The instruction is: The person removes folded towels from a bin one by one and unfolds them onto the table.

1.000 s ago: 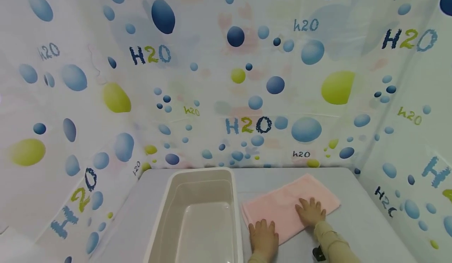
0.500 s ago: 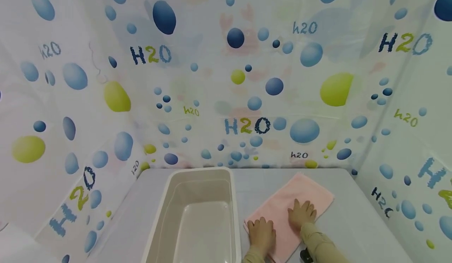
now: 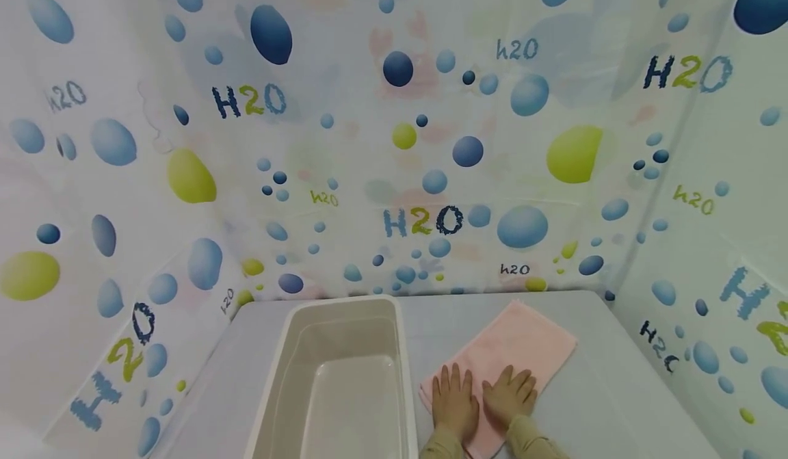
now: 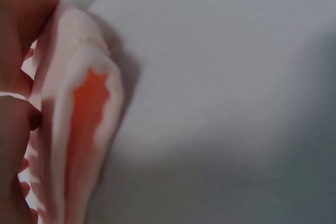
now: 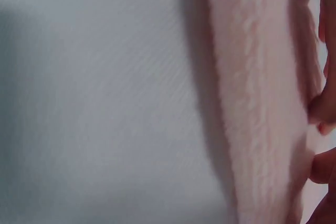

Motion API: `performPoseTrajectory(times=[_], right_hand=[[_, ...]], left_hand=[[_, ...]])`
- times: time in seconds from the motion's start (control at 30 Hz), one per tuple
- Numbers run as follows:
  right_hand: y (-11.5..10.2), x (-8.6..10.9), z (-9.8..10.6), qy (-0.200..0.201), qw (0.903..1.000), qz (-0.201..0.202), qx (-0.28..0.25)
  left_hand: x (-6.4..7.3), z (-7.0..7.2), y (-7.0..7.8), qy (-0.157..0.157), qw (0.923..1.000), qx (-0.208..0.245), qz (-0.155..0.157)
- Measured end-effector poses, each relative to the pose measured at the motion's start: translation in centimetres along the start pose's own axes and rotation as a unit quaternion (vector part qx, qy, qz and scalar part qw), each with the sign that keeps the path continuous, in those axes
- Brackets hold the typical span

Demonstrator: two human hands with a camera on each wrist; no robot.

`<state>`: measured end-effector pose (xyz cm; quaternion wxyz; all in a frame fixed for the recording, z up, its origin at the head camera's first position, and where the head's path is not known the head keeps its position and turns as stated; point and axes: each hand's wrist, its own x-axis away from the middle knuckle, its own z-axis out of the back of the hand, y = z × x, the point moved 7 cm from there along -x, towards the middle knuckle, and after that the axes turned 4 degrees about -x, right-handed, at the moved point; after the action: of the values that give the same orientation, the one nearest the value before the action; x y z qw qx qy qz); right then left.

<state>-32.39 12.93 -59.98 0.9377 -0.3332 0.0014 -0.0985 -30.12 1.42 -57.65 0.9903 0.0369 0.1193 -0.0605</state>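
Observation:
A folded pink towel [image 3: 523, 343] lies slantwise on the table to the right of the basin. My left hand [image 3: 454, 408] rests on its near left part, fingers straight and spread. Close beside it, my right hand [image 3: 509, 397] lies on the towel with fingers extended, thumb toward the left hand. In the left wrist view the towel's fold [image 4: 79, 103] gapes, its inside glowing orange, with fingers along the top at the left edge. The right wrist view shows the thick layered towel edge [image 5: 257, 98] and fingertips touching the top.
A deep cream plastic basin [image 3: 408, 377] stands on the table just left of the towel. The pale table [image 3: 603, 390] extends to the right and behind. A white curtain [image 3: 345, 151] printed with bubbles and H2O lettering encloses the back and sides.
The towel has turned so that its near end points toward me. My right hand has moved left, closer to the left hand, and the left fingers have straightened out.

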Motion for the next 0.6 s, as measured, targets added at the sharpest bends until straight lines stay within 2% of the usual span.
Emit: performPoseTrajectory(times=[0.1,0.23,0.47,0.6], right_hand=[[0.1,-0.1,-0.3,-0.001,1.0000,-0.002,-0.003],[0.5,0.0,-1.2,-0.014,0.9998,0.012,-0.003],[1.3,-0.7,-1.5,-0.030,0.9994,0.015,0.008],[1.8,-1.5,-1.9,-0.030,0.9980,0.040,0.037]], left_hand=[[-0.7,-0.5,-0.1,-0.021,0.9997,0.006,0.012],[-0.4,-1.1,-0.8,-0.037,0.9988,0.004,0.030],[0.5,-0.2,-0.7,-0.030,0.9991,-0.015,0.026],[1.6,0.3,-0.6,-0.031,0.9985,-0.038,0.025]])
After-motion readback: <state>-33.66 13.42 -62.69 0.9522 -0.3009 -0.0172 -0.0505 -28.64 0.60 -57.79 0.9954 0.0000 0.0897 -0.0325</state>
